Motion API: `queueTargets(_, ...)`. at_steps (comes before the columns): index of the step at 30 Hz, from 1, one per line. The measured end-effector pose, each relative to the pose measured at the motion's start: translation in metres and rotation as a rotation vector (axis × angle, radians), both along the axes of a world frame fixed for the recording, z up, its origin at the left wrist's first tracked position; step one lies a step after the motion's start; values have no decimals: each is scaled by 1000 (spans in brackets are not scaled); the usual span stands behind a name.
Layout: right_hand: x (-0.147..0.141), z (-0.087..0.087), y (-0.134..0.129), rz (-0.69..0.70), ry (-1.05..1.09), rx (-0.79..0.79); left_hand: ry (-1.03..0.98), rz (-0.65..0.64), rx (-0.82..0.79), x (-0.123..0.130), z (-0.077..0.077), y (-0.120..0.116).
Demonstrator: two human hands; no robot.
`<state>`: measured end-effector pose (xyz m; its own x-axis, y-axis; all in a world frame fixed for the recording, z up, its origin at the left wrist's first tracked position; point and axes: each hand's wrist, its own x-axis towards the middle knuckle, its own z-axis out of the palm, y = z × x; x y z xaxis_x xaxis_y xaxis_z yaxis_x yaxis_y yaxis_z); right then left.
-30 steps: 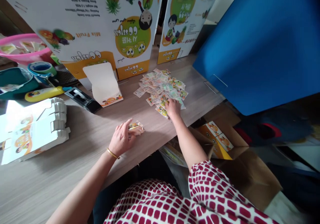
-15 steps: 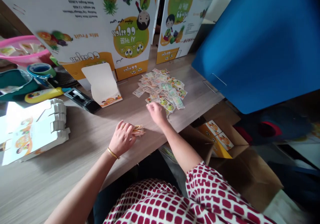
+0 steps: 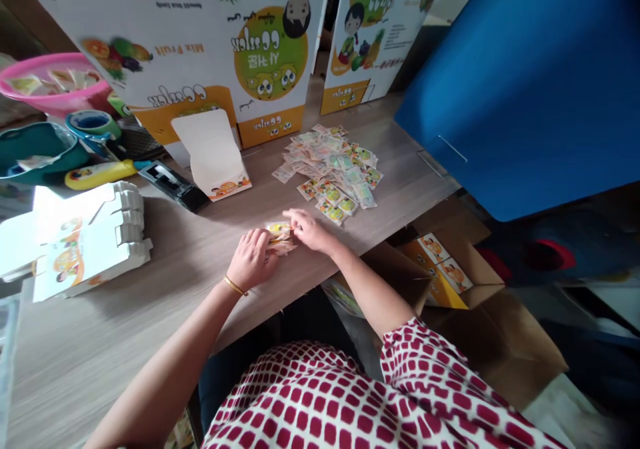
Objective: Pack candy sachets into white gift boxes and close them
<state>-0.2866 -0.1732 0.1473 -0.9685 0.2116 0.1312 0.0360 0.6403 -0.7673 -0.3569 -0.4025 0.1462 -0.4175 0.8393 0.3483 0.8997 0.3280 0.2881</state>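
My left hand (image 3: 251, 259) is closed around a small stack of printed sachets (image 3: 280, 237) above the wooden table (image 3: 125, 329). My right hand (image 3: 309, 230) has its fingertips on the top of that stack, from the right. Both hands are close together at the table's near edge. Just beyond them lies a loose pile of similar sachets (image 3: 330, 169), not touching either hand. A white folding carton with a printed flap (image 3: 213, 155) stands open further left of the pile.
Flat die-cut cartons (image 3: 90, 242) lie at the left. A pink basin (image 3: 55, 82), teal tub (image 3: 40, 149), tape roll (image 3: 93, 125), yellow cutter (image 3: 97, 174) and black dispenser (image 3: 173, 185) sit behind them. Printed cardboard panels (image 3: 265, 55) and a blue board (image 3: 520, 95) rise beyond; a cardboard box (image 3: 450, 282) sits below right.
My right hand has moved left from the sachet pile to the stack in my left hand. The view has shifted slightly.
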Motion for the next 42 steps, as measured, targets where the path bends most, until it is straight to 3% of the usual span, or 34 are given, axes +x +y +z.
queueTargets(2,2,-6,-14,144,-20,-155,31,7,26,1,3,1)
queueTargets(6,3,-12,-27,136,-111,-528,129,-50,46,1,8,2)
queueTargets(9,10,-10,-27,160,-121,-638,101,-81,-5,-4,6,2)
queueTargets(11,16,-7,-16,130,-62,-500,64,-76,-27,-7,3,2)
queueTargets(12,20,-6,-6,49,-23,-363,48,-69,-16,-9,1,3)
queueTargets(16,22,-4,53,-487,9,267,0,-31,104,-10,-5,5)
queueTargets(19,10,-2,95,-499,-113,503,1,-26,89,-3,-7,6)
queueTargets(22,-2,9,105,-486,-195,580,-5,-40,34,7,-4,5)
queueTargets(25,-2,19,72,-456,-86,554,54,-38,46,14,3,4)
queueTargets(29,9,20,2,60,-27,337,160,-50,73,12,12,5)
queueTargets(31,9,18,-11,197,-77,242,142,-98,33,7,12,6)
queueTargets(33,2,17,3,90,-99,283,84,-132,-3,4,8,7)
queueTargets(35,-12,16,35,-124,-106,450,37,-110,24,2,2,7)
queueTargets(37,-29,15,68,-236,-139,624,26,-62,88,1,-4,7)
queueTargets(40,-49,16,91,-211,-150,729,6,-41,94,4,-7,7)
queueTargets(42,-54,18,79,-174,-100,739,-2,-50,62,8,-5,6)
